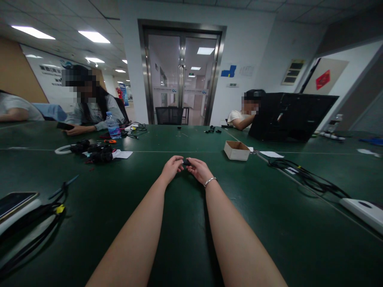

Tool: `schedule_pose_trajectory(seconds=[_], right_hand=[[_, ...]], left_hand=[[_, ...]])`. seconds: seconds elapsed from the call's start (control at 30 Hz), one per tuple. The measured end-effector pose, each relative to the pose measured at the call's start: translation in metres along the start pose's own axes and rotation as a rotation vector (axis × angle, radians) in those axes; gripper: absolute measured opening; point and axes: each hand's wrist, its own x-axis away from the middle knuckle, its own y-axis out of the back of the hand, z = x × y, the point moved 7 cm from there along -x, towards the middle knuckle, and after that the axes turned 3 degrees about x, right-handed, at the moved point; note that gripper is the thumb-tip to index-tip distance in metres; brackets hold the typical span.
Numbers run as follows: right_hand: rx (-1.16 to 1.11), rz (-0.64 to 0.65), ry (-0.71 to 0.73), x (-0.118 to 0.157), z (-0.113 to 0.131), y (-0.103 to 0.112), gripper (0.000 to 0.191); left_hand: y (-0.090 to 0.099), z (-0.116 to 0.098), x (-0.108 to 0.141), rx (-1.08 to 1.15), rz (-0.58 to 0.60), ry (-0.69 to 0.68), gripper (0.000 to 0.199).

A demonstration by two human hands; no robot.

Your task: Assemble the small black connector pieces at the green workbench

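Both my arms reach out over the green table (pixel 185 223). Between my fingertips is a small black object (pixel 186 162), too small to name, with a lighter bit at its left end. My left hand (pixel 172 169) pinches that left end. From the other side, my right hand (pixel 200 169), with a silver bracelet (pixel 210 181) at the wrist, grips the black part. The two hands nearly meet, just above or resting on the tabletop; I cannot tell which.
A small open cardboard box (pixel 237 151) stands right of my hands. Black cables (pixel 305 175) lie further right, and a black bundle (pixel 100 152) lies left. A water bottle (pixel 113 125) stands near a seated person (pixel 89 107). Another person (pixel 239 117) sits behind a large black case (pixel 284 115).
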Motion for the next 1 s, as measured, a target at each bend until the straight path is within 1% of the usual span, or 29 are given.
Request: schedule_pose_trajectory(seconds=[0.13,0.2,0.37,0.47,0.57,0.8,0.9,1.0], right_hand=[[-0.009,-0.003,-0.005,0.000,-0.001,0.000,0.009],[-0.015,-0.008,-0.007,0.000,-0.001,0.001,0.008],[-0.019,0.006,-0.012,0.000,-0.001,0.000,0.008],[-0.012,0.025,-0.010,-0.001,-0.001,0.000,0.012],[-0.005,0.037,-0.009,-0.001,-0.001,-0.001,0.016],[-0.013,0.055,0.006,-0.003,-0.003,-0.002,0.024],[-0.005,0.060,0.004,-0.003,-0.003,-0.002,0.023],[-0.006,0.052,0.003,-0.002,-0.003,-0.002,0.022]], left_hand=[[0.000,0.000,0.001,-0.001,-0.005,0.006,0.018],[-0.001,0.000,0.001,-0.004,0.002,0.008,0.019],[0.000,0.006,-0.003,0.001,-0.008,0.001,0.028],[0.002,0.010,-0.005,-0.011,-0.023,-0.018,0.032],[0.006,0.013,-0.007,-0.052,-0.046,-0.030,0.036],[0.014,0.016,-0.007,-0.172,-0.120,-0.011,0.045],[0.017,0.016,-0.007,-0.190,-0.153,-0.018,0.043],[0.017,0.013,-0.006,-0.132,-0.158,-0.062,0.037]])
